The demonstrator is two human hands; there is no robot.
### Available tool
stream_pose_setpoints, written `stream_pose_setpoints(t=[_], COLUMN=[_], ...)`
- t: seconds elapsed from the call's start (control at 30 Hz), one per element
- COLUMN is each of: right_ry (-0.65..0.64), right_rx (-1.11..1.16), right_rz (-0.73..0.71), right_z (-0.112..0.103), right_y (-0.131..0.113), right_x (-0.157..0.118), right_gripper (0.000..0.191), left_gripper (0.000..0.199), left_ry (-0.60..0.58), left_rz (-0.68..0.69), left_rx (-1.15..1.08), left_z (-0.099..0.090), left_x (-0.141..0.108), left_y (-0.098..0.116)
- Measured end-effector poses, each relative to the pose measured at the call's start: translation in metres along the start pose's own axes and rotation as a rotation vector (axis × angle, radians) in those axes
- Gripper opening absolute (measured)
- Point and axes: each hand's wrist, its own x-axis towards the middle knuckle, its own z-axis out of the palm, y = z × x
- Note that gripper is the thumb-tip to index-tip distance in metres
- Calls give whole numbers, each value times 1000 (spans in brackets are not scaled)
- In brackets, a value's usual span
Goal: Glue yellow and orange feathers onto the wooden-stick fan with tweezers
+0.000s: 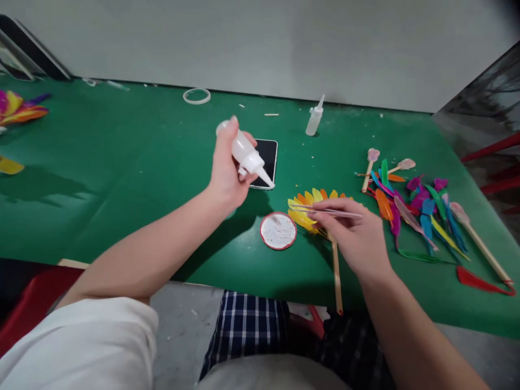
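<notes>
My left hand (226, 168) is wrapped round a white squeeze bottle (246, 153), its nozzle slanting down to the right above a dark phone (266, 157). Between the fingers of my right hand (357, 230) are slim tweezers (341, 213), their tips over the yellow and orange feathers (300, 218) of a round piece. A wooden stick (337, 276) runs from that piece toward the near table edge. Just left of the feathers lies a round white lid with a red rim (278, 231). My right hand partly hides the feathered piece.
Loose coloured feathers (428, 211) and several wooden sticks lie on the right of the green table (134, 141). A second bottle (314, 118) stands at the back, with a clear ring (196, 96) farther left. More feathers (18, 108) lie at the far left.
</notes>
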Motion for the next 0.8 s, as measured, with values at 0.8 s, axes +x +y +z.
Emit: stream_pose_setpoints(t=[0.8], right_ry=[-65], right_rx=[-470], right_rz=[-396], right_z=[18], right_y=[24], right_x=[-14], right_gripper=[12], left_gripper=[54], left_ry=[-124], left_rz=[-137], left_rx=[146], left_z=[-20], left_x=[-3], left_y=[-36])
